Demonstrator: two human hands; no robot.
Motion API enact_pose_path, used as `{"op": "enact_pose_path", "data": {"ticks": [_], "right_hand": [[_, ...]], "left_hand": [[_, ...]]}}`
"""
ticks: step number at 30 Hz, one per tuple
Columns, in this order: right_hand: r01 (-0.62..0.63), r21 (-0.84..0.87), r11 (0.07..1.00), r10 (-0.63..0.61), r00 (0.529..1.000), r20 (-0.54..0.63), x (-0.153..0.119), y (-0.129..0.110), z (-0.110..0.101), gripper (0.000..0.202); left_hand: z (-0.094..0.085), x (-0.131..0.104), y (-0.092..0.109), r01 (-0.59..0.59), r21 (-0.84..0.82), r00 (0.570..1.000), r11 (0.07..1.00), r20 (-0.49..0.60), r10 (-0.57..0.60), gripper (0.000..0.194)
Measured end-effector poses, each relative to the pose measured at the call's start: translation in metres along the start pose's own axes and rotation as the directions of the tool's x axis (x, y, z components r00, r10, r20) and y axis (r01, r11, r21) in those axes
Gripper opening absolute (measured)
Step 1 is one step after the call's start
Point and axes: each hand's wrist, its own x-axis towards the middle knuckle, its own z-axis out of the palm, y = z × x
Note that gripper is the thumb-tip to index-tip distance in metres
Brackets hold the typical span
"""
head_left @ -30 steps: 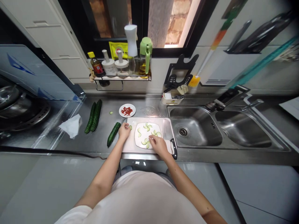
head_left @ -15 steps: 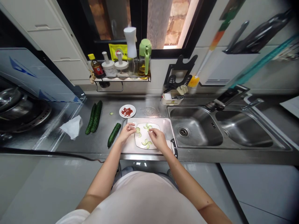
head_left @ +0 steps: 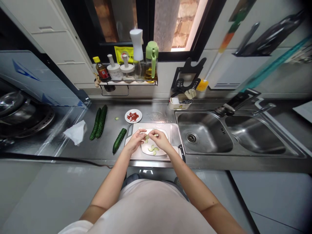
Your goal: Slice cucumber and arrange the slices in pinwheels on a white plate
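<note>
A white plate [head_left: 161, 150] lies on the pale cutting board [head_left: 175, 130]. Thin cucumber slices [head_left: 153, 149] form a pinwheel near its front edge, and more slices lie farther back, partly behind my fingers. My left hand [head_left: 136, 140] is at the plate's left side, fingers closed around a cucumber slice. Over the back of the plate, my right hand [head_left: 158, 138] has thumb and forefinger pinched at the same slice, close to my left fingertips. The black knife handle [head_left: 181, 152] shows at the board's right edge.
A cut cucumber [head_left: 119, 141] lies left of the board, two whole cucumbers [head_left: 98, 122] farther left. A small dish of red pieces [head_left: 133, 116] stands behind the board. The double sink [head_left: 204, 131] is at right, a white cloth [head_left: 76, 132] at left.
My right hand has moved left from the slices at the back of the plate to meet my left hand. My left hand has turned slightly, its fingers now nearer my right fingertips.
</note>
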Motion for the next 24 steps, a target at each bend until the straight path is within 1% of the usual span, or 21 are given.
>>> {"op": "enact_pose_path", "data": {"ticks": [2,4,5,7,9,11,12,14,17,21,24], "right_hand": [[0.003,0.058,0.998,-0.003,1.000,0.001,0.001,-0.005,-0.002,0.024],[0.001,0.082,0.997,-0.001,1.000,0.006,0.001,-0.010,-0.004,0.025],[-0.003,0.083,0.997,0.002,1.000,0.010,0.001,-0.012,-0.005,0.025],[-0.012,0.073,0.997,0.011,1.000,0.009,0.000,-0.013,-0.007,0.025],[-0.015,0.065,0.998,0.015,1.000,0.000,0.000,-0.013,-0.008,0.024],[-0.011,0.061,0.998,0.011,1.000,-0.003,-0.001,-0.012,-0.008,0.023],[-0.010,0.060,0.998,0.010,1.000,-0.003,-0.001,-0.011,-0.008,0.023],[-0.014,0.063,0.998,0.014,1.000,0.003,-0.001,-0.009,-0.008,0.022],[-0.035,0.078,0.996,0.034,0.999,0.024,0.000,-0.005,-0.008,0.021],[-0.043,0.080,0.996,0.036,0.995,0.090,0.006,0.005,-0.009,0.021],[-0.037,0.078,0.996,0.028,0.993,0.115,0.011,0.014,-0.008,0.021]], "left_hand": [[0.002,-0.001,-0.003,0.122,-0.082,0.992,0.989,0.054,-0.118,0.052],[0.005,-0.002,-0.006,0.260,-0.157,0.960,0.953,0.145,-0.238,0.057],[0.007,-0.003,-0.007,0.312,-0.190,0.943,0.931,0.182,-0.278,0.057],[0.010,-0.003,-0.009,0.356,-0.261,0.928,0.897,0.216,-0.305,0.052],[0.011,-0.002,-0.009,0.338,-0.322,0.937,0.884,0.202,-0.285,0.040],[0.010,-0.003,-0.009,0.284,-0.346,0.956,0.894,0.169,-0.239,0.032],[0.009,-0.003,-0.008,0.254,-0.342,0.965,0.905,0.147,-0.215,0.033],[0.006,-0.004,-0.007,0.197,-0.315,0.980,0.928,0.102,-0.173,0.043],[0.002,-0.005,-0.004,0.131,-0.240,0.991,0.962,0.030,-0.127,0.052],[-0.002,-0.005,-0.002,0.063,-0.088,0.995,0.994,-0.066,-0.069,0.056],[-0.005,-0.002,-0.003,0.015,0.030,0.993,0.999,-0.116,-0.011,0.053]]}}
